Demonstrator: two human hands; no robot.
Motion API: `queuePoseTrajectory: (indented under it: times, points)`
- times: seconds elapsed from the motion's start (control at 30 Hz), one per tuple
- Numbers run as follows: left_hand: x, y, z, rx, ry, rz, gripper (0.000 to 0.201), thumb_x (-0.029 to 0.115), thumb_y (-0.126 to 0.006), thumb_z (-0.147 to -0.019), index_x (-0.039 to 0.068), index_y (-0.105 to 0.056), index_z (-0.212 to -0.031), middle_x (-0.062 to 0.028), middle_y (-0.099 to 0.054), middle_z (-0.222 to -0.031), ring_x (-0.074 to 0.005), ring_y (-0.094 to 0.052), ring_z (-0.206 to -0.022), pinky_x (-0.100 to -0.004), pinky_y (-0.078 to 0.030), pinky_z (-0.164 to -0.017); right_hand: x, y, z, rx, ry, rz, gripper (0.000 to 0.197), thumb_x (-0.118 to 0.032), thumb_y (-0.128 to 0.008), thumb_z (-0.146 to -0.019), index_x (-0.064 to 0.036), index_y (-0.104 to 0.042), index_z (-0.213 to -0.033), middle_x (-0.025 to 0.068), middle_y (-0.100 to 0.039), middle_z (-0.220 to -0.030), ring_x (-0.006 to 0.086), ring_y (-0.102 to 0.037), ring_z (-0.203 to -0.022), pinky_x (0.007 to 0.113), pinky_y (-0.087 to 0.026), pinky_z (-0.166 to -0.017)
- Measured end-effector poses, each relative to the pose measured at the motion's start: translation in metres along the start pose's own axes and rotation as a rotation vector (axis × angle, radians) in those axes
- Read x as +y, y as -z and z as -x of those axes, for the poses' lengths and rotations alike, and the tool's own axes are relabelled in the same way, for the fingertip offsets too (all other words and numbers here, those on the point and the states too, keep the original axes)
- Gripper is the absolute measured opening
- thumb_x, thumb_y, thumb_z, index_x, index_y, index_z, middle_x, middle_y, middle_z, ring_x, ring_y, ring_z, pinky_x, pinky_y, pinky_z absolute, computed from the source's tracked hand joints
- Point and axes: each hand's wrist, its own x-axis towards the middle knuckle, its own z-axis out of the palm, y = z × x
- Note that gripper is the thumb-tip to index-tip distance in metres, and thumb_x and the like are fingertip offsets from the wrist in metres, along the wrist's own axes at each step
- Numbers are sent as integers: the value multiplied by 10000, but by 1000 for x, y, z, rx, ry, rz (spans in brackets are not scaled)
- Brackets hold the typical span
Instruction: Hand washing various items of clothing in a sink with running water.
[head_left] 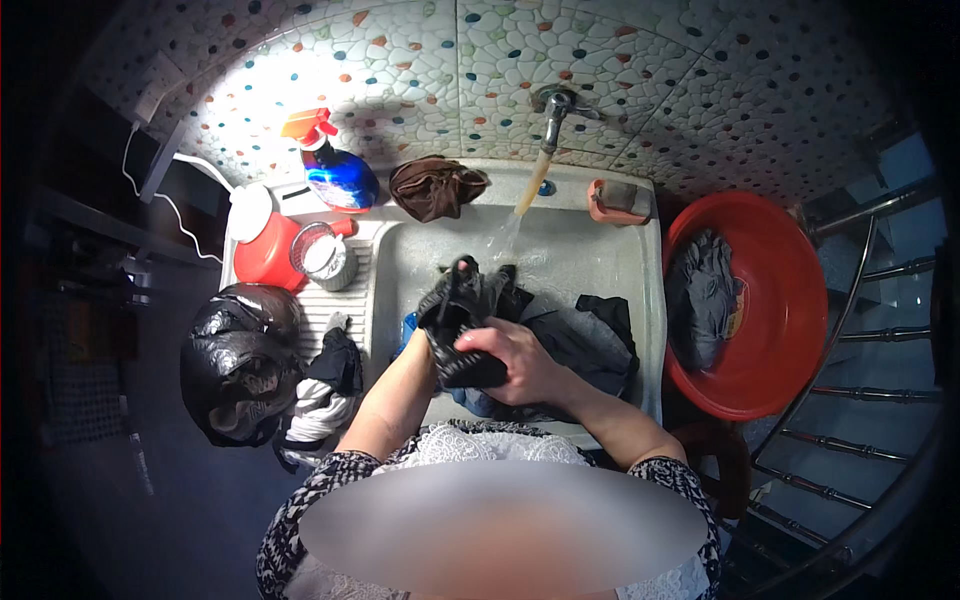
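Note:
Over the sink (395, 270), a black piece of clothing (455, 305) is bunched up between my hands. My right hand (515, 365) is closed around its near side, thumb lying across the top. My left hand (427, 348) is mostly covered by the dark cloth, and a fingertip seems to show at its far end. How the left fingers are bent is hidden. Dark wet clothes (580, 345) lie in the sink beneath and to the right. Beyond the hands, water runs from the wall tap (555, 115) through a yellowish hose (535, 185) into the basin.
A brown cloth (435, 187), a blue spray bottle (340, 180) and a soap holder (617, 202) stand along the back ledge. Left are a red container (265, 245), a cup (327, 258), clothes (325, 400) and a black bag (245, 350). A red basin (780, 310) holds grey cloth (703, 300).

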Motion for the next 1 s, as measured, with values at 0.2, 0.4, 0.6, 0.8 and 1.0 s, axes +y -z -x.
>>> queuePoseTrajectory:
  times: [0.2,0.4,0.6,0.8,1.0]
  points:
    - [38,-19,12,530,-90,-680,307,136,-378,-863,-5,-588,-1036,-145,-632,-1036,-281,-617,-941,-489,-467,-871,70,25,28,576,-609,-412,583,-176,-685,-725,-59,-408,-1224,82,-534,-1053,167,-516,-927,308,-443,-825]
    - [15,-19,18,743,-125,-450,282,142,-388,-850,54,-655,-826,-100,-675,-830,-249,-657,-786,-480,-519,-774,189,53,67,365,-1287,-755,1003,-557,-578,-770,-124,40,-1430,231,-13,-1468,543,-161,-1262,615,-262,-971]
    - [7,-16,34,659,-142,-653,257,136,-419,-871,-7,-602,-981,-157,-651,-924,-274,-645,-818,-436,-533,-749,161,-29,57,374,-1640,-1146,1184,-711,-577,-671,-33,53,-1410,362,-28,-1405,588,-173,-1235,653,-242,-960]
    - [-69,-97,27,872,-11,-2475,472,142,-576,-675,-120,-511,-1063,-251,-626,-929,-332,-636,-873,-376,-517,-742,133,-59,65,416,-1001,-1627,1056,-808,-467,-629,-81,-279,-1371,182,-325,-1380,412,-330,-1243,610,-248,-996]
    - [-98,-76,38,275,180,-3090,370,216,-477,-704,-116,-575,-835,-240,-637,-810,-354,-635,-785,-394,-509,-711,148,-93,86,442,-960,-1675,708,-670,-520,-748,-111,-505,-1183,76,-552,-1163,239,-521,-1072,410,-418,-903]
